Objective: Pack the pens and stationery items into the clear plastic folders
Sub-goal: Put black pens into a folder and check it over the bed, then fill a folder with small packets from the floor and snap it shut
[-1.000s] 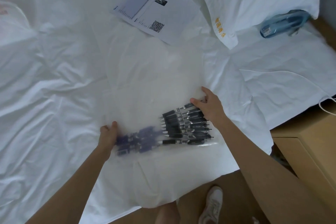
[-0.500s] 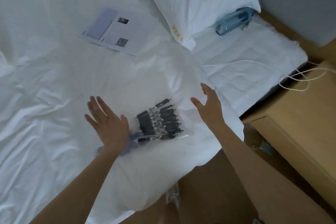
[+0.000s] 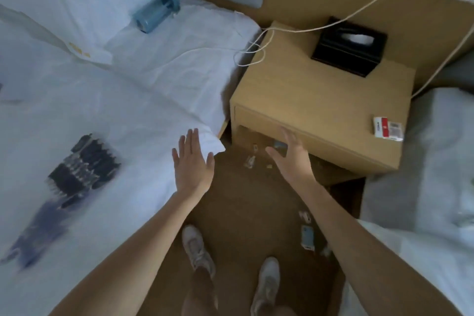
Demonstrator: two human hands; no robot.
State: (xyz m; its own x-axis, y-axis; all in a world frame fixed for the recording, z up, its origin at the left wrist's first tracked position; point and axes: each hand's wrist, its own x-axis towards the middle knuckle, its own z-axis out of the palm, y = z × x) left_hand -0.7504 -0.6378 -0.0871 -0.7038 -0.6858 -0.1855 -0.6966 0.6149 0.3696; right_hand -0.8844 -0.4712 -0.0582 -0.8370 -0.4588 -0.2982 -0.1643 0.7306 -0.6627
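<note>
Both hands are hanging empty with fingers spread, the left hand (image 3: 193, 163) over the bed (image 3: 143, 115) corner at centre and the right hand (image 3: 292, 159) at 3 o'clock from it, in front of the nightstand (image 3: 320, 110). A blurred bunch of pens (image 3: 82, 169) is lying on the bed at 9 o'clock, well apart from both hands. A blue bottle (image 3: 156, 10) is lying at 11 o'clock beside a pillow (image 3: 77, 0), a black tissue box (image 3: 348, 45) and a red-and-white packet (image 3: 387, 128) are sitting on the nightstand, and two shoes (image 3: 197, 249) are standing on the floor at 6 o'clock.
</note>
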